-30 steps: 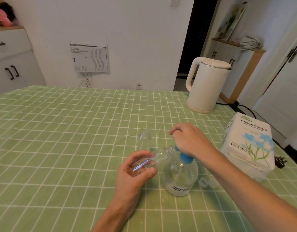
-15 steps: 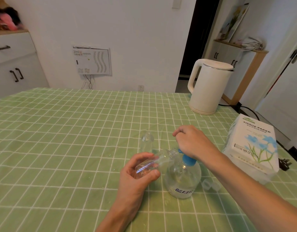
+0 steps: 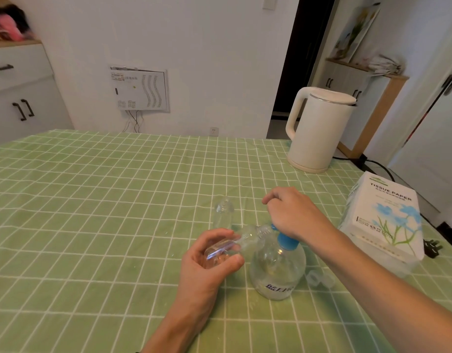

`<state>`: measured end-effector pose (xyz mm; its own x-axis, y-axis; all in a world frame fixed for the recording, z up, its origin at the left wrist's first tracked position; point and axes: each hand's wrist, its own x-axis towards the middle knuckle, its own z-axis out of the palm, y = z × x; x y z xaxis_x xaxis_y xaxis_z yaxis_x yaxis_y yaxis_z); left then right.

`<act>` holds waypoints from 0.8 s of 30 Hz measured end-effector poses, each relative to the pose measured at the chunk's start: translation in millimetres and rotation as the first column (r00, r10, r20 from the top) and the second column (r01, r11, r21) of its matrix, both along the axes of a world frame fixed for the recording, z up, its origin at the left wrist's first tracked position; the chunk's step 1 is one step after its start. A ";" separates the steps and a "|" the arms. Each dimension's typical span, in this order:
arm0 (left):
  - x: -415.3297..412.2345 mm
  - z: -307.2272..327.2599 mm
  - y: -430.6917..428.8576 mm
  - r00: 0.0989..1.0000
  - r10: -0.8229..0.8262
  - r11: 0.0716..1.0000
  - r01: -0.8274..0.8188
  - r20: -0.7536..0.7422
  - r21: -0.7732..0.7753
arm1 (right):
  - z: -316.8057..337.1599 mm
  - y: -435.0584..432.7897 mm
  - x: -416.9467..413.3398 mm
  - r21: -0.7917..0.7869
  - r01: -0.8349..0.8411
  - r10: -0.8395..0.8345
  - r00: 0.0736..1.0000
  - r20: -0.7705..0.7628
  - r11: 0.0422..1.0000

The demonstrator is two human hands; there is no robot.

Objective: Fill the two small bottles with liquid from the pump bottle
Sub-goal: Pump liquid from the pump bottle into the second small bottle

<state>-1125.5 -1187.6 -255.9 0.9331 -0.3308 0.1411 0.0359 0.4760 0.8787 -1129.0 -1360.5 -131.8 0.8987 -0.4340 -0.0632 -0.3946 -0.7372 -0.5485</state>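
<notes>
The round clear pump bottle (image 3: 277,271) with a blue collar stands on the green checked tablecloth. My right hand (image 3: 292,212) rests on top of its pump head, fingers curled over it; the head itself is hidden. My left hand (image 3: 209,261) grips a small clear bottle (image 3: 247,238), tilted on its side with its mouth against the pump nozzle. A second small clear bottle (image 3: 223,212) stands upright just behind, untouched.
Two small clear caps (image 3: 319,278) lie right of the pump bottle. A tissue paper box (image 3: 384,217) sits at the right, a white kettle (image 3: 319,128) behind it with a black cable. Green tablecloth (image 3: 92,212) stretches left.
The hands and bottles keep the same hold and pose. Only the camera has shifted slightly.
</notes>
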 end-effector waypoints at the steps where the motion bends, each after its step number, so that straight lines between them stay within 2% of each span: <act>1: 0.2 -0.1 0.0 1.000 -0.002 1.000 0.002 -0.003 -0.002 | 0.2 0.9 -0.4 0.002 0.000 0.000 1.000 -0.011 1.000; 17: -1.5 6.0 -1.4 1.000 -0.020 1.000 0.020 -0.001 -0.018 | 5.0 -0.7 1.4 0.032 -0.009 0.009 1.000 0.006 0.999; 24: 0.6 15.1 -1.8 0.988 -0.085 0.996 0.081 0.131 0.035 | 5.9 1.1 -1.4 0.045 0.016 -0.016 1.000 0.004 0.999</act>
